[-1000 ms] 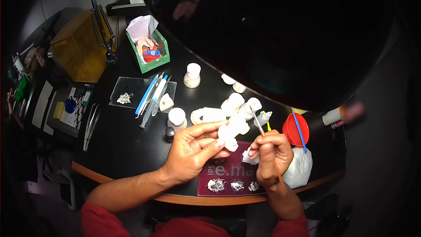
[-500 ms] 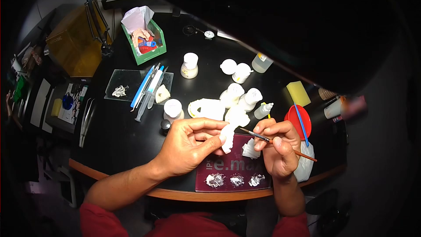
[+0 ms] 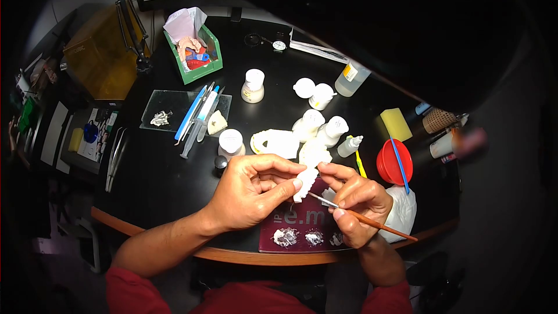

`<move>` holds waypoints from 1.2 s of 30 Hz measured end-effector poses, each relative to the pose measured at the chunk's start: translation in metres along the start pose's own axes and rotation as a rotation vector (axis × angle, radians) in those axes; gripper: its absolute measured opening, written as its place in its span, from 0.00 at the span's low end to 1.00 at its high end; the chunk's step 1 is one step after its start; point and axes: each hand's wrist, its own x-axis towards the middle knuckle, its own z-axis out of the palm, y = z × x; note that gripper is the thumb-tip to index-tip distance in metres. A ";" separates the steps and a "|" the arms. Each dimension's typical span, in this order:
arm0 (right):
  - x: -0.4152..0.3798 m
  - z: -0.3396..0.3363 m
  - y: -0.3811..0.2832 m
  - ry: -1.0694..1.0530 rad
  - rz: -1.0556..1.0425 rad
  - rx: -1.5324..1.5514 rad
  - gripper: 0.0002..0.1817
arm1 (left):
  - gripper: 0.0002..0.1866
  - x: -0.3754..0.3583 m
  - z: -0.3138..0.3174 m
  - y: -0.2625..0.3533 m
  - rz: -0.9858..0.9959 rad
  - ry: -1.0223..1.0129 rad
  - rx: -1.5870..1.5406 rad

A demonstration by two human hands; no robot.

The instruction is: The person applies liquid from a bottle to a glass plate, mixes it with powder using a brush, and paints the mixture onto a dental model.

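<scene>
Pinched between the thumb and fingers of my left hand (image 3: 247, 195) is a white dental model (image 3: 306, 185), a row of tooth shapes. My right hand (image 3: 363, 200) grips a fine brush (image 3: 375, 222) with a brown wooden handle, its dark tip close to the model's lower right edge. A fingertip of that hand reaches near the model's upper end. Below both hands lies a dark red plate (image 3: 270, 244) with white paste dabs (image 3: 285, 236) along its front. My right hand partly covers a folded white piece on the plate.
Behind my hands stand several white jars (image 3: 308, 125), a pale arch-shaped model (image 3: 275, 143) and a dropper bottle (image 3: 349, 146). Rightward are a red bowl (image 3: 390, 161) and a yellow sponge (image 3: 396, 124). A glass slab (image 3: 160, 104) with tools and a green box (image 3: 203, 72) are leftward.
My right hand has moved left, bringing the brush tip lower beside the model and a finger near its top. It now covers more of the folded white piece. My left hand barely moved.
</scene>
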 end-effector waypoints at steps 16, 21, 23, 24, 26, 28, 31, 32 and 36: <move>-0.001 0.001 0.002 0.001 -0.062 -0.101 0.11 | 0.12 -0.001 0.001 0.004 0.026 -0.014 0.012; 0.000 0.002 0.003 -0.004 -0.076 -0.102 0.10 | 0.12 -0.001 0.002 0.005 0.012 -0.013 0.018; 0.001 0.002 0.002 -0.012 -0.080 -0.110 0.10 | 0.12 -0.001 0.001 0.005 0.011 -0.017 0.018; 0.000 0.002 0.002 -0.013 -0.080 -0.115 0.10 | 0.12 -0.001 0.001 0.005 0.010 -0.018 0.018; 0.000 0.002 0.003 -0.018 -0.082 -0.122 0.10 | 0.12 -0.001 0.002 0.006 0.012 -0.010 0.020; 0.001 0.001 0.004 -0.028 -0.089 -0.129 0.10 | 0.12 0.000 0.003 0.006 0.015 -0.006 0.016; -0.001 0.002 0.004 0.005 -0.077 -0.107 0.10 | 0.12 -0.001 0.002 0.005 0.021 -0.005 0.009; -0.001 0.002 0.004 -0.002 -0.083 -0.109 0.10 | 0.12 -0.001 0.002 0.004 0.025 -0.007 0.009; 0.001 0.002 0.003 -0.028 -0.094 -0.142 0.10 | 0.11 0.000 0.001 0.005 0.006 -0.018 0.011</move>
